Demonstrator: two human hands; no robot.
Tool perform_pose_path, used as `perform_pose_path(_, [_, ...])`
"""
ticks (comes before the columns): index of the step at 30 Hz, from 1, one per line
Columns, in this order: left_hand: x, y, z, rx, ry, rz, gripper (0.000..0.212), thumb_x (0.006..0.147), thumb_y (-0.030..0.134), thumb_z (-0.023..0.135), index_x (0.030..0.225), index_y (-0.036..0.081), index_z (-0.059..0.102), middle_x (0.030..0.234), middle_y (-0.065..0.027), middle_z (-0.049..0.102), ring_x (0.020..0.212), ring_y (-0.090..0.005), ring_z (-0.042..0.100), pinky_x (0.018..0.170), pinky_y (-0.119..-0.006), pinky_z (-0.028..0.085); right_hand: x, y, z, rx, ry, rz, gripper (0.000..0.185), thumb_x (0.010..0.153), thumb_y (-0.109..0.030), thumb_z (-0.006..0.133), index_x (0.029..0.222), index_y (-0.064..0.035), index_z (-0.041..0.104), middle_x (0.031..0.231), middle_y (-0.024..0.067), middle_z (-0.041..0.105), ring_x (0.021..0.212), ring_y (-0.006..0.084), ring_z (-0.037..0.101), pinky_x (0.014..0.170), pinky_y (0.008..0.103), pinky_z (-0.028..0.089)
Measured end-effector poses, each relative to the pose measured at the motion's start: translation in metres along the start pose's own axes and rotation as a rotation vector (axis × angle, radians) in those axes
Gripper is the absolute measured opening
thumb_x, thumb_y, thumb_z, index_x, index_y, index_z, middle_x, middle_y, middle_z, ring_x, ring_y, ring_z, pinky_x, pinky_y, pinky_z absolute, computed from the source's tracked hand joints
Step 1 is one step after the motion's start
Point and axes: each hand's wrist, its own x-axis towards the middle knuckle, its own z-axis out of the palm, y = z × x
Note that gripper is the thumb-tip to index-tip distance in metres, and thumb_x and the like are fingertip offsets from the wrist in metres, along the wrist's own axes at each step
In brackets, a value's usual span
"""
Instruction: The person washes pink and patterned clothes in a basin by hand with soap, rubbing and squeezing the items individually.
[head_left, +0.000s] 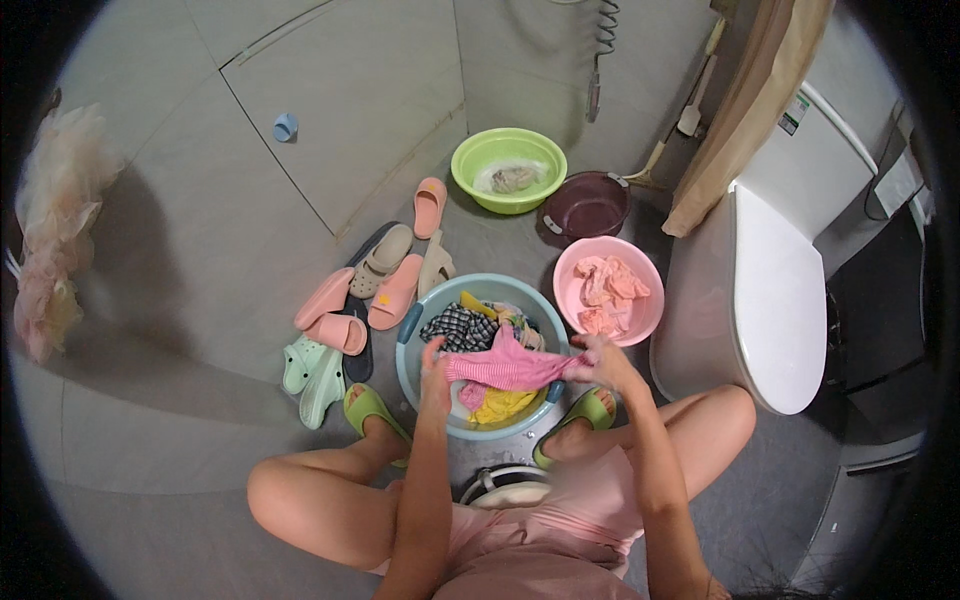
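Note:
A pink striped garment is stretched between my two hands above a blue plastic basin. My left hand grips its left end, and my right hand grips its right end, over the basin's right rim. Inside the basin lie a black-and-white checked cloth, a yellow cloth and several other garments. To the upper right, a pink basin holds salmon-pink cloths.
Behind stand a green basin with a cloth in sudsy water and a dark brown basin. Sandals and clogs lie at the left. A white toilet is at the right, beside a beige curtain.

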Motion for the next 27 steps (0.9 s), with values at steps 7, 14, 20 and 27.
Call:
perform_pose_path(7, [-0.012,-0.001,0.001,1.540,-0.354,0.439,0.029,0.066,0.023,0.078,0.087,0.006,0.067,0.109,-0.0158,0.060,0.105,-0.0283,0.055,0.089,-0.038,0.044,-0.005,0.000,0.011,-0.485,-0.105,0.206,0.040,0.077,-0.025,0.066,0.105,0.0019,0.056,0.106,0.0254,0.057,0.097,0.0355,0.058,0.079,0.0431,0.048])
perform_pose_path(14, [-0.025,0.075,0.042,0.540,-0.481,0.347,0.009,0.075,0.004,0.059,0.068,0.000,0.062,0.101,-0.0067,0.065,0.100,-0.0205,0.057,0.077,-0.031,0.046,0.004,-0.017,-0.013,0.272,0.147,-0.019,0.022,0.077,-0.007,0.056,0.098,-0.0009,0.054,0.066,0.0037,0.052,0.045,0.0118,0.050,0.044,0.0254,0.045])
perform_pose_path(20, [-0.029,0.062,0.006,0.147,-0.368,-0.097,0.020,0.082,0.018,0.058,0.085,0.000,0.066,0.084,-0.0052,0.066,0.078,-0.0153,0.061,0.076,-0.029,0.047,0.016,-0.075,-0.046,0.376,-0.055,0.120,0.020,0.074,-0.006,0.060,0.093,-0.0027,0.058,0.062,0.0023,0.055,0.048,0.0099,0.053,0.043,0.0246,0.043])
perform_pose_path(27, [-0.001,0.036,0.002,1.011,-0.502,-0.290,0.053,0.093,0.046,0.043,0.082,0.000,0.068,0.083,-0.0060,0.067,0.085,-0.0174,0.061,0.083,-0.029,0.045,0.024,-0.103,-0.016,0.252,-0.492,0.077,0.012,0.074,-0.009,0.060,0.084,-0.0024,0.060,0.065,0.0046,0.059,0.059,0.0101,0.057,0.055,0.0249,0.047])
